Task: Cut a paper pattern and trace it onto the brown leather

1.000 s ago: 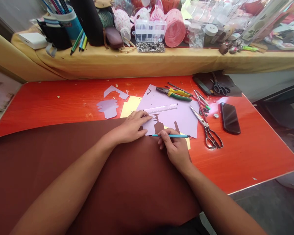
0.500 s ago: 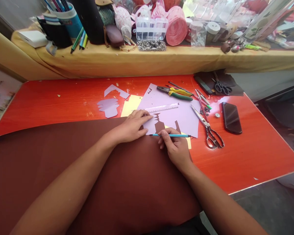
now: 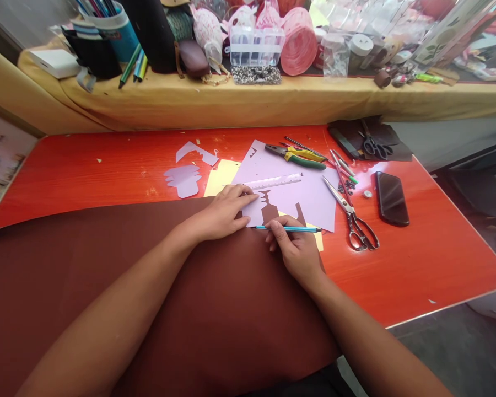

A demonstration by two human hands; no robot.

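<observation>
My left hand lies with its fingers spread on a pale purple paper piece, pressing it on the large brown sheet. In my right hand is a blue pen, held almost level with its tip pointing left at the paper's lower edge. Beyond my hands a clear ruler rests on a purple sheet with cut-outs. Yellow paper shows from under that sheet. A cut purple shape is to the left.
Pliers, large scissors and a black phone lie on the red table. Small black scissors are at the back right. Behind stands a crowded shelf with a yellow cloth.
</observation>
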